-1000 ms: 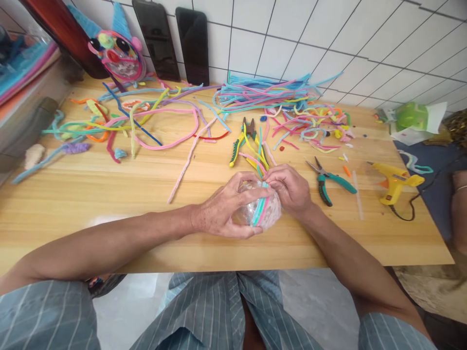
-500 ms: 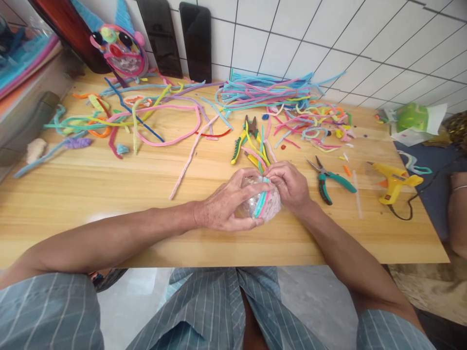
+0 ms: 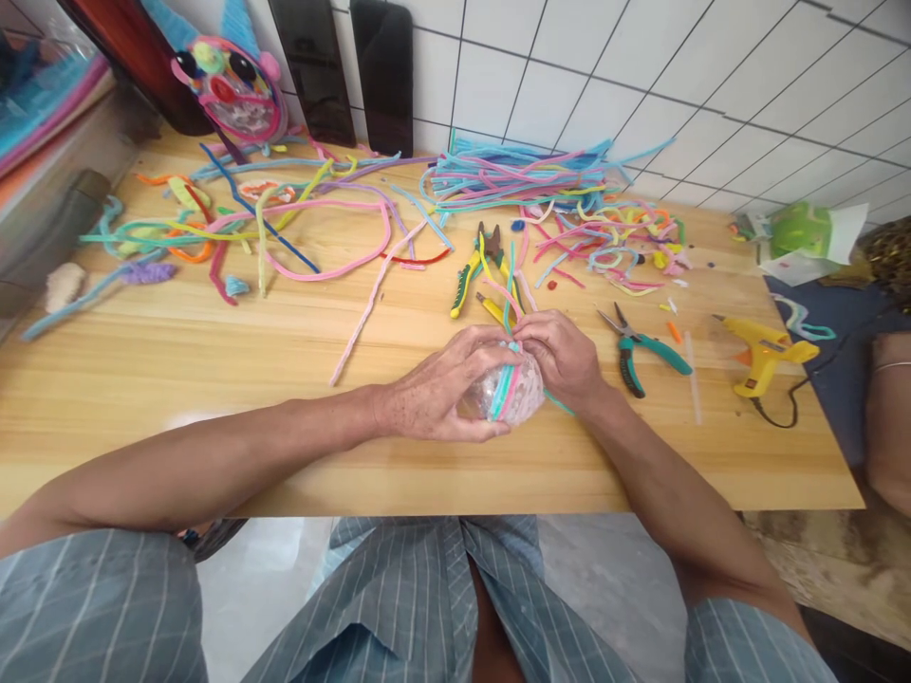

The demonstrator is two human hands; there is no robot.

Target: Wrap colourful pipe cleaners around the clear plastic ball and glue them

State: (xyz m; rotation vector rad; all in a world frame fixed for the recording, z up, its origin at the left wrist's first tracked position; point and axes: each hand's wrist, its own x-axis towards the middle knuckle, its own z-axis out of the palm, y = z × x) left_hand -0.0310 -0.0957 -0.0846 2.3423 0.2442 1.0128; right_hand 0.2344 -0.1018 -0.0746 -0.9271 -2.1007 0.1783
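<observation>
My left hand (image 3: 455,384) is wrapped round a clear, rounded plastic ball (image 3: 525,394) with whitish-pink material on its right side. Teal and pink pipe cleaners (image 3: 505,387) run as a band over the ball. At its upper right, the fingers of my right hand (image 3: 559,356) are pinched together on the pipe cleaners, whose loose ends stick up past the fingers. A teal end also shows below my right hand. The fingertips partly hide the exact grip. Just beyond lie yellow-green cutting pliers (image 3: 466,278) and a yellow-handled tool (image 3: 491,308).
Teal-handled needle-nose pliers (image 3: 632,349) and a yellow glue gun (image 3: 761,353) lie to the right. Loose pipe cleaners (image 3: 327,275) spread at left, a bundle (image 3: 519,175) at the back. Two phones (image 3: 382,81) lean on the tiled wall beside a decorated figure (image 3: 238,95). Someone's arm (image 3: 888,408) shows far right.
The right hand has shifted slightly up and left against the ball. A teal pipe cleaner end now shows below it. The left hand keeps its hold, and the view has moved slightly.
</observation>
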